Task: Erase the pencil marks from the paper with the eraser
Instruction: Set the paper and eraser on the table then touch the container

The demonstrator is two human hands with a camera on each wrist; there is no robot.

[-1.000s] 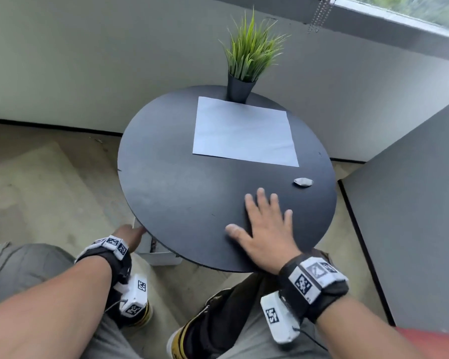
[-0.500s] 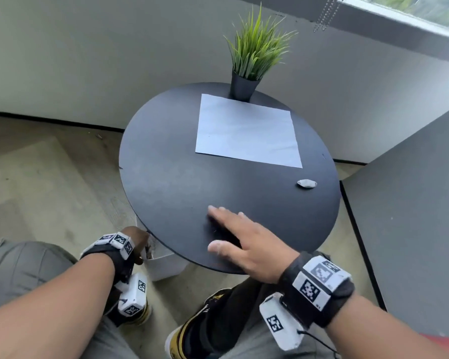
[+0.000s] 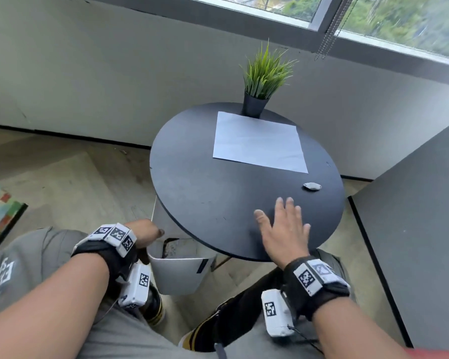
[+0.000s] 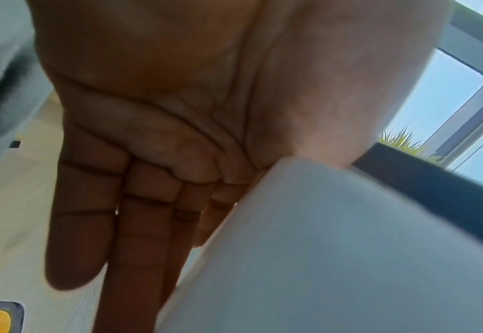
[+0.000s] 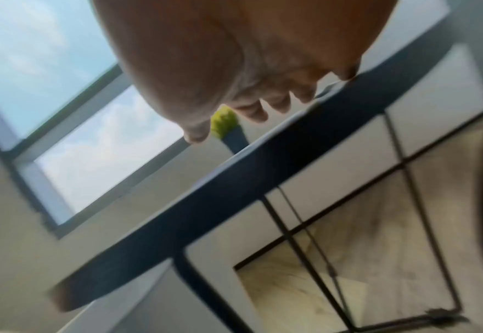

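A white sheet of paper [image 3: 259, 143] lies on the far half of the round black table [image 3: 200, 177]; no pencil marks show on it from here. The small grey-white eraser [image 3: 312, 186] sits alone near the table's right edge. My right hand [image 3: 276, 218] lies flat on the tabletop with spread fingers, a hand's width to the near left of the eraser and holding nothing. My left hand [image 3: 151, 234] is below the table's near-left edge and grips the rim of a white bin [image 3: 179, 275]. Its fingers [image 4: 92, 225] run straight down the bin's outer wall [image 4: 320, 247].
A potted green plant [image 3: 265, 73] stands at the table's far edge, touching the paper's top side. A grey panel [image 3: 412, 216] rises close on the right. Wall and window lie behind. My knees and shoes are under the table's near edge.
My right hand swept left across the tabletop, then came back right and now lies flat nearer the eraser. My left hand stays at the bin. My head has pulled back.
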